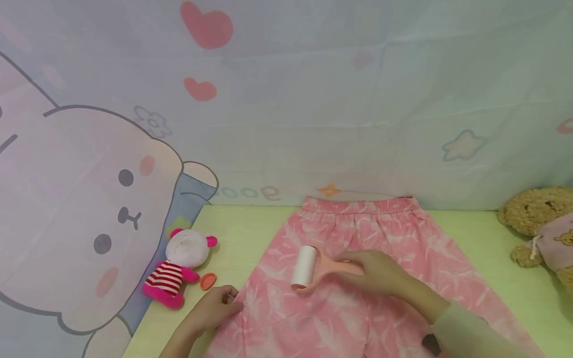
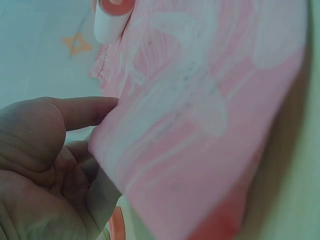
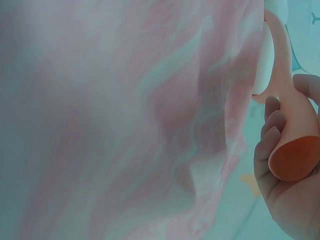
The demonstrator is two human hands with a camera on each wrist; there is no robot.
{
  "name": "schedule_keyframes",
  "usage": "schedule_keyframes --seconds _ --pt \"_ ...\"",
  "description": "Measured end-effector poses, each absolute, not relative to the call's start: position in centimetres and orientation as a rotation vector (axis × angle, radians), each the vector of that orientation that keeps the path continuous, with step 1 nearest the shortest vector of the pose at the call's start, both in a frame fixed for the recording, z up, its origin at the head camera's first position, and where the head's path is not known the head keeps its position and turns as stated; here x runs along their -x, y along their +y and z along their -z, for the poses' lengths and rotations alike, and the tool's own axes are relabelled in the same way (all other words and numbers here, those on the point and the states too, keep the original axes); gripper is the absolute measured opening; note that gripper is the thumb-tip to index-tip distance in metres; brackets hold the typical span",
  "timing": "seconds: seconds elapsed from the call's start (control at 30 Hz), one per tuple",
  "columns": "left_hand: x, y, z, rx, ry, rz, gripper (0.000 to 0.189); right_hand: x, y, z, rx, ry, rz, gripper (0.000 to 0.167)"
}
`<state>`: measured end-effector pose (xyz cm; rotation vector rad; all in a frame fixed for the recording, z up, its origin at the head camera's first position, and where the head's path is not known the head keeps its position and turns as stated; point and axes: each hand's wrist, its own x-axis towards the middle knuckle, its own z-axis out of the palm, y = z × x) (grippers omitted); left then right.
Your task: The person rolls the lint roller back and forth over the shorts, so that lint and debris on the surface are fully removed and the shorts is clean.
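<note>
Pink patterned pants or a skirt point(image 1: 331, 318), with a gathered waistband at the far end, lie spread on the pale green table. My right hand point(image 1: 373, 272) grips the peach handle of a lint roller point(image 1: 305, 267); its white roll is over the upper left part of the garment. In the right wrist view the fingers curl round the handle point(image 3: 295, 115), whose orange end shows. At the garment's left edge, my left hand point(image 1: 219, 307) pinches the cloth between thumb and fingers. The left wrist view shows this edge point(image 2: 165, 165) lifted off the table.
A plush toy point(image 1: 185, 251) in a striped shirt lies left of the garment, with a small orange oval ring-like piece point(image 1: 208, 281) beside it. A brown teddy bear point(image 1: 537, 211) sits at the right edge. Behind the table hangs a printed cloth point(image 1: 313, 124).
</note>
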<state>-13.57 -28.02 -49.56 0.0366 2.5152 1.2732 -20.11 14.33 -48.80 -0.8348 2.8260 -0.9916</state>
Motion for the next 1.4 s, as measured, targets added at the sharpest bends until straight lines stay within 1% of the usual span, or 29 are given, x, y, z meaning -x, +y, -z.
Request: schedule_keyframes --seconds 0.27,0.43,0.73,1.23,1.4 --pt "13.4 -28.0 49.5 -0.042 2.526 -1.274 0.015 18.9 17.5 48.6 0.829 2.868 0.963 0.027" --pt "13.5 -28.0 49.6 -0.051 2.536 -1.276 0.014 18.3 19.2 48.5 0.842 2.896 0.975 0.03" --pt "13.5 -28.0 49.6 -0.035 2.527 -1.275 0.014 17.5 21.7 48.4 0.85 2.923 0.982 0.029" --pt "13.6 -28.0 49.9 -0.031 2.521 -1.271 0.015 15.5 26.0 48.1 0.751 3.002 0.898 0.034" --pt "13.6 -28.1 49.9 -0.031 2.508 -1.284 0.015 15.3 27.1 47.7 0.751 2.997 0.901 0.032"
